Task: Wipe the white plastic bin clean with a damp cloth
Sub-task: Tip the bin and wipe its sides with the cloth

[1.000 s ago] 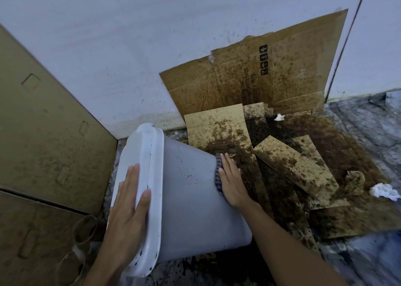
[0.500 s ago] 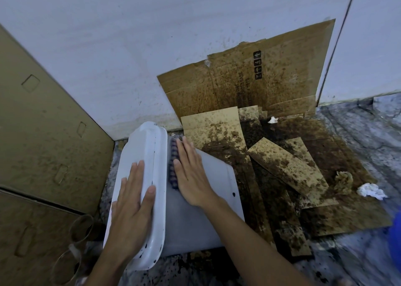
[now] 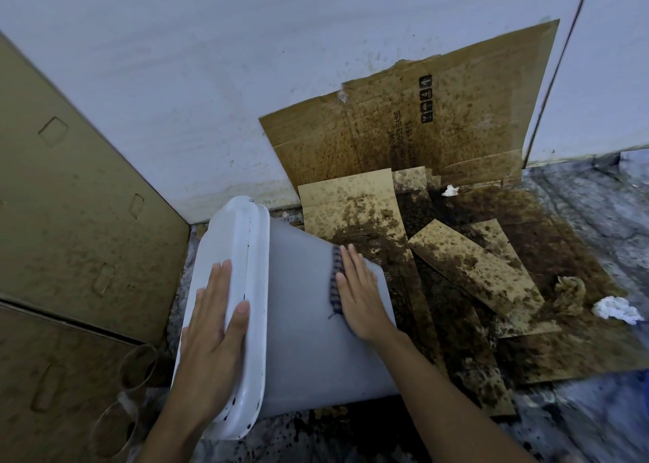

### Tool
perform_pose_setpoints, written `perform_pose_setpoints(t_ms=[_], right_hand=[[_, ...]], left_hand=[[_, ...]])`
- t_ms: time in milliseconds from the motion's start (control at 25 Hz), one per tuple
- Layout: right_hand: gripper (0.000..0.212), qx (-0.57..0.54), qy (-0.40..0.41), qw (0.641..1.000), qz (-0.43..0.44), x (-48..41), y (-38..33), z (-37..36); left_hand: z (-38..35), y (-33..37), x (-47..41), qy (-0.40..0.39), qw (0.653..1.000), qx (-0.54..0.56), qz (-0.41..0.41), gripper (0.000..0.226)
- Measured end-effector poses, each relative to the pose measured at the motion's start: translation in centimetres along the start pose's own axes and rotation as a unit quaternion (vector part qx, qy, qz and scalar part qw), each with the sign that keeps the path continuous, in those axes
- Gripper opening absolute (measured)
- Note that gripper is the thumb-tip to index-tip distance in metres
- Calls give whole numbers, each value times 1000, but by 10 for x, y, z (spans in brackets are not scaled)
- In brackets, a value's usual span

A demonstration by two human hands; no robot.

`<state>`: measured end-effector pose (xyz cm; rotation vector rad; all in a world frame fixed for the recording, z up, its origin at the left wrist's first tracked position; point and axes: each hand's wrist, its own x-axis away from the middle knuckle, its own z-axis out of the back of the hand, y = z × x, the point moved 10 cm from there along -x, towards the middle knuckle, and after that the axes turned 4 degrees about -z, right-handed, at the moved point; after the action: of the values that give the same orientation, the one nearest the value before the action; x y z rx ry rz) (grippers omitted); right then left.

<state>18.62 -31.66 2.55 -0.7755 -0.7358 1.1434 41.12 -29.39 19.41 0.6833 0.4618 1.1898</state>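
Note:
The white plastic bin [image 3: 302, 350] lies on its side on the floor, its lid end to the left and its base to the right. My left hand [image 3: 214, 329] rests flat on the white lid rim, fingers spread, holding the bin still. My right hand [image 3: 361, 294] presses flat on a dark checked cloth [image 3: 336, 281] against the bin's upturned side, near the base end. Only the cloth's left edge shows beyond my fingers. Small dark specks dot the lid rim.
Stained cardboard sheets [image 3: 467, 273] cover the floor to the right and lean on the white wall. Crumpled tissue [image 3: 616, 310] lies at the right. Tall cardboard panels [image 3: 77, 216] stand on the left, with cardboard tubes [image 3: 137, 360] beside them. The marble floor is splattered dark.
My right hand has slid the cloth from near the lid rim rightward toward the bin's base end. My left hand stays on the lid.

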Motion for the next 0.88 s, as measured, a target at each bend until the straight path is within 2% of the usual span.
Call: perform_pose_setpoints(t_ms=[200,400,520,880], right_hand=[[55,-5,-11,996,-93,-2,66,10],[54,-18,-16,993,-112,-5,69,10],[54,-13,-13,997,-78,-11,38,10],[54,-15,-8,996,91,-13,-113,10]], left_hand=[[-1,0,0,-2,1000,7,-3,61],[-2,-1,-1,-2,1000,3,-2,61],[-1,0,-1,0,1000,1,-5,60],[-3,5,0,3,1000,-4,1,59]])
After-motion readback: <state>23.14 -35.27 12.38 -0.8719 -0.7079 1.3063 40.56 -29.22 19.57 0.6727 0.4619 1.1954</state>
